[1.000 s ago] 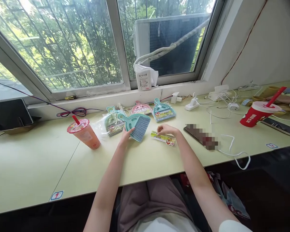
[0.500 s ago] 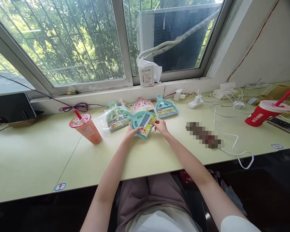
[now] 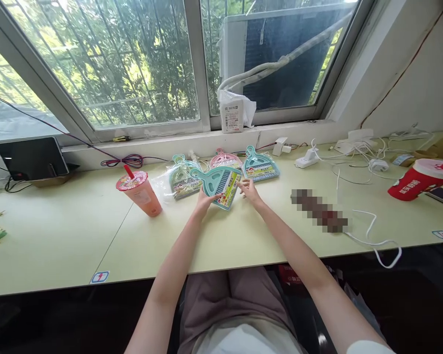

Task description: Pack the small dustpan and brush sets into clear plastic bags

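Observation:
My left hand [image 3: 204, 202] is closed on the lower left of a teal mini dustpan and brush set [image 3: 214, 184], held tilted above the table, handle pointing up and left. A printed label card [image 3: 229, 189] with yellow and pictures runs across its bristle side. At the set's right edge is my right hand [image 3: 250, 191], its fingers loosely apart beside the card; whether a fingertip touches it I cannot tell. Behind lie more sets: a green one [image 3: 182, 169] in clear plastic, a pink one [image 3: 223, 158] and another teal one [image 3: 260, 166].
An orange drink cup [image 3: 143, 194] with a red straw stands left. On the right are a blurred-out object [image 3: 319, 211], white cables [image 3: 372, 241], a charger plug [image 3: 306, 158] and a red cup [image 3: 409, 182]. A tablet [image 3: 33, 160] leans at the far left, below the window.
My right hand's fingers have loosened from the label card's corner and shifted slightly off the edge. My left hand keeps its hold. The whole view has moved a little to the left.

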A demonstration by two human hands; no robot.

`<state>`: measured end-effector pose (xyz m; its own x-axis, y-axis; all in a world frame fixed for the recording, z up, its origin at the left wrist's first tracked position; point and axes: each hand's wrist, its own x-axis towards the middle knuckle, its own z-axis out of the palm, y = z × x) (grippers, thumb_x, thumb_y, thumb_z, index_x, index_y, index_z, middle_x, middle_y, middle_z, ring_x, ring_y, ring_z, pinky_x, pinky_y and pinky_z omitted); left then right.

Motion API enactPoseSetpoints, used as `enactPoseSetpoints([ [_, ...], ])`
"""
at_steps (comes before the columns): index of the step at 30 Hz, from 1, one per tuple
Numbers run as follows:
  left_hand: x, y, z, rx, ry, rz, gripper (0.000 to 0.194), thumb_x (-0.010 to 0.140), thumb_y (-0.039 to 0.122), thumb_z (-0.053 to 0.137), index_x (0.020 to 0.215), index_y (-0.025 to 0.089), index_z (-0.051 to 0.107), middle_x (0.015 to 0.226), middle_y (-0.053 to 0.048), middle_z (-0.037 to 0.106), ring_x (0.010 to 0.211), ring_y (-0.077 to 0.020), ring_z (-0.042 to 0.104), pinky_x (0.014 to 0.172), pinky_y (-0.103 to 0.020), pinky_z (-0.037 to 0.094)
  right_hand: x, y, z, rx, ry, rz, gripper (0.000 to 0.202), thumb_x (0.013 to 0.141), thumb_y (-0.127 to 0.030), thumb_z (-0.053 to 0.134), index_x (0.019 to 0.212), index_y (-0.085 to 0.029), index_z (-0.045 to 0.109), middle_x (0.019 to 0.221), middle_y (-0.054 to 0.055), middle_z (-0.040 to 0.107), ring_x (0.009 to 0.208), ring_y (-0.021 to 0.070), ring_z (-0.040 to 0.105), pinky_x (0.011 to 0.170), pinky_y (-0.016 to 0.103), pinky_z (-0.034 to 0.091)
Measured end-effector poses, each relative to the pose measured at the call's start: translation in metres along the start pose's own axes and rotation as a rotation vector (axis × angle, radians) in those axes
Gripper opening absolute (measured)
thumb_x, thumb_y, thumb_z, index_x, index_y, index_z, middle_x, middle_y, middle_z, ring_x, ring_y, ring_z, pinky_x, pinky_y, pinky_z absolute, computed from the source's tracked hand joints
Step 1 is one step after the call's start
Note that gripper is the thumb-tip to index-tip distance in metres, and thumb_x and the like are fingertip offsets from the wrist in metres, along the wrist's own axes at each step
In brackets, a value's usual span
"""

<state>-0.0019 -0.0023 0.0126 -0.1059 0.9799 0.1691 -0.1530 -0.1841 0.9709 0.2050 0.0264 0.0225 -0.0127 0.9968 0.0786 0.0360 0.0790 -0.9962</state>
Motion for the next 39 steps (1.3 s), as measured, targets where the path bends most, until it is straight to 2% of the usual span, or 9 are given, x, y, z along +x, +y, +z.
enactPoseSetpoints([
  [5, 0.002, 0.000, -0.004, -0.027, 0.015, -0.014, 0.092, 0.049, 0.026, 0.088, 0.127, 0.020, 0.041, 0.122, -0.013, 0.058, 0.111, -0.0279, 0.058, 0.095, -0.045, 0.049, -0.011, 0.000, 0.018, 0.300, -0.255, 0.042, 0.046, 0.063, -0.037, 0.080, 0.097, -0.020, 0.055, 0.087, 0.003, 0.070, 0.082, 0.0180, 0.068, 0.074, 0.032, 0.058],
  [10, -0.003, 0.010, -0.004, 0.081, -0.054, -0.033, 0.082, 0.064, 0.039, 0.081, 0.132, 0.019, 0.038, 0.121, -0.013, 0.060, 0.107, -0.0255, 0.061, 0.092, -0.040, 0.051, -0.012, 0.003, 0.020, 0.371, -0.191, 0.108, 0.044, 0.059, -0.029, 0.083, 0.093, -0.018, 0.058, 0.079, 0.005, 0.072, 0.071, 0.0200, 0.070, 0.068, 0.034, 0.060],
  [13, -0.008, 0.023, -0.005, 0.218, 0.027, 0.055, 0.057, 0.090, 0.053, 0.045, 0.135, 0.019, 0.037, 0.111, -0.012, 0.064, 0.102, -0.0242, 0.064, 0.088, -0.043, 0.052, -0.008, 0.002, 0.012, 0.423, -0.142, 0.072, 0.044, 0.058, -0.027, 0.084, 0.094, -0.017, 0.060, 0.079, 0.005, 0.073, 0.070, 0.0201, 0.070, 0.068, 0.033, 0.060],
  [18, -0.009, 0.034, -0.025, 0.926, 0.374, 0.432, 0.050, 0.089, 0.040, 0.051, 0.135, 0.021, 0.044, 0.134, -0.014, 0.053, 0.132, -0.0301, 0.041, 0.109, -0.052, 0.032, -0.001, 0.003, -0.002, 0.549, -0.053, 0.068, 0.041, 0.062, -0.024, 0.082, 0.096, -0.017, 0.061, 0.084, 0.005, 0.073, 0.076, 0.0203, 0.071, 0.073, 0.032, 0.060],
  [23, -0.002, 0.028, -0.051, 1.416, 0.399, 0.491, 0.032, 0.086, 0.018, 0.052, 0.116, 0.020, 0.063, 0.145, -0.011, 0.044, 0.139, -0.0305, 0.029, 0.117, -0.056, 0.008, 0.002, 0.005, -0.006, 0.581, -0.016, 0.074, 0.035, 0.064, -0.018, 0.079, 0.093, -0.018, 0.060, 0.087, 0.004, 0.073, 0.080, 0.0205, 0.071, 0.075, 0.033, 0.061],
  [26, 0.000, 0.028, -0.058, 1.431, 0.475, 0.470, 0.029, 0.090, 0.016, 0.043, 0.103, 0.020, 0.069, 0.133, -0.009, 0.056, 0.134, -0.0282, 0.037, 0.117, -0.056, 0.008, 0.000, 0.005, -0.004, 0.572, -0.039, 0.078, 0.035, 0.065, -0.018, 0.079, 0.093, -0.018, 0.058, 0.084, 0.004, 0.073, 0.078, 0.0203, 0.071, 0.073, 0.032, 0.061],
  [31, 0.002, 0.029, -0.060, 1.353, 0.444, 0.478, 0.049, 0.083, 0.030, 0.060, 0.130, 0.022, 0.054, 0.146, -0.011, 0.043, 0.139, -0.0310, 0.029, 0.115, -0.060, -0.001, -0.001, 0.003, -0.003, 0.547, -0.047, 0.085, 0.036, 0.065, -0.018, 0.078, 0.094, -0.019, 0.057, 0.084, 0.004, 0.073, 0.075, 0.0190, 0.071, 0.072, 0.031, 0.062],
  [36, 0.004, 0.025, -0.061, 1.197, 0.441, 0.501, 0.028, 0.088, 0.021, 0.050, 0.111, 0.021, 0.065, 0.141, -0.009, 0.048, 0.140, -0.0279, 0.027, 0.116, -0.059, -0.004, -0.001, 0.001, -0.005, 0.532, -0.032, 0.100, 0.036, 0.065, -0.020, 0.079, 0.093, -0.019, 0.057, 0.085, 0.004, 0.073, 0.081, 0.0205, 0.071, 0.077, 0.033, 0.061],
  [39, 0.003, 0.025, -0.059, 1.206, 0.439, 0.494, 0.053, 0.082, 0.029, 0.062, 0.134, 0.021, 0.050, 0.150, -0.013, 0.036, 0.142, -0.0323, 0.021, 0.113, -0.063, -0.005, 0.000, 0.002, -0.005, 0.523, -0.018, 0.121, 0.036, 0.065, -0.019, 0.079, 0.093, -0.019, 0.057, 0.087, 0.004, 0.072, 0.082, 0.0205, 0.071, 0.077, 0.033, 0.061],
])
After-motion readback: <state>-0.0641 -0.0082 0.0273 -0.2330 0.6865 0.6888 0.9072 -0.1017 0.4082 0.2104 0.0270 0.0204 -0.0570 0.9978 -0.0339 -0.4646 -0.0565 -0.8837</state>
